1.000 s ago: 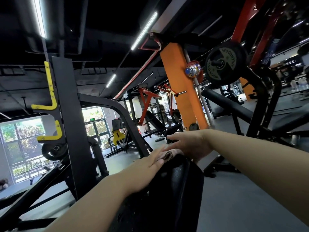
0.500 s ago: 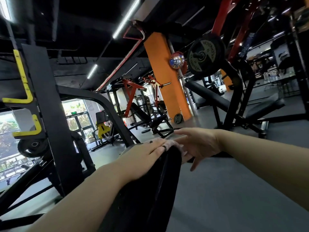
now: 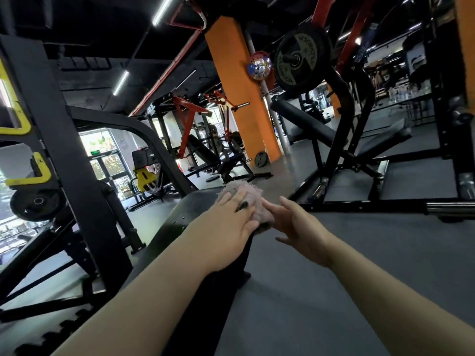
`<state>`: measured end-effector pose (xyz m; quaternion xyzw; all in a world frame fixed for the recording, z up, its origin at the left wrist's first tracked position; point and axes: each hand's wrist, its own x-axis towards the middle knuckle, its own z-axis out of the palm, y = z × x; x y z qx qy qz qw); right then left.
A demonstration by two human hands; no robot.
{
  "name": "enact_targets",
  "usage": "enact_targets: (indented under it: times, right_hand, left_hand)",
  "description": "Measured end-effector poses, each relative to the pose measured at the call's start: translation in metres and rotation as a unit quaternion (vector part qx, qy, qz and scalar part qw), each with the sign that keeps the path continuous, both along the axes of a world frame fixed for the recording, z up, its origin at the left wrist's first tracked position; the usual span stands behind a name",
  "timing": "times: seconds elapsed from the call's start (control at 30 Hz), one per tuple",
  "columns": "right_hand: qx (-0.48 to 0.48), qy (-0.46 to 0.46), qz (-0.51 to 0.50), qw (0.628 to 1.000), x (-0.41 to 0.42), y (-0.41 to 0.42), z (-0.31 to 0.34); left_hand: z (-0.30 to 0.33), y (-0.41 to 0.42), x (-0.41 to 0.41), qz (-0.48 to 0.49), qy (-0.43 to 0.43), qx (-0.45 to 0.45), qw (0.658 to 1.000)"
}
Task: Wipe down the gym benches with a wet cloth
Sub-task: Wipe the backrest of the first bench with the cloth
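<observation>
Left hand (image 3: pixel 226 227): laid flat on the cloth (image 3: pixel 250 199), fingers straight.
Right hand (image 3: pixel 295 227): open, nothing held, fingertip touching the cloth.
Cloth: pressed onto the surface (image 3: pixel 180 222).

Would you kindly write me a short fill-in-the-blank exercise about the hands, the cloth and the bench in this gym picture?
1. The left hand presses flat on the fuzzy pale pink ____.
2. The cloth lies on the black padded ____.
3. The right hand, fingers spread, holds ____.
4. The big square pillar behind the bench is coloured ____.

Missing words: cloth; bench; nothing; orange.
</observation>
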<state>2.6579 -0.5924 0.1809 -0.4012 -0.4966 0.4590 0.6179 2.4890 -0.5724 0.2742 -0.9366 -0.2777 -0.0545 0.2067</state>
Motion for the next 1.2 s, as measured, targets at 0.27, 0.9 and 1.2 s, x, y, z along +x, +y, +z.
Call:
enact_targets:
  times: [0.27, 0.9, 1.2]
  right_hand:
    - [0.033, 0.018, -0.187, 0.982, -0.048, -0.015, -0.011]
    - [-0.005, 0.102, -0.28, 0.955, -0.114, 0.014, 0.013]
    - [0.065, 0.06, -0.281, 0.956, -0.155, -0.012, -0.023]
  left_hand:
    - [-0.033, -0.025, -0.026, 0.041, 0.061, 0.131, 0.989]
    - [-0.106, -0.05, -0.147, -0.029, -0.104, 0.114, 0.988]
    - [-0.11, -0.048, -0.148, -0.049, -0.117, 0.156, 0.98]
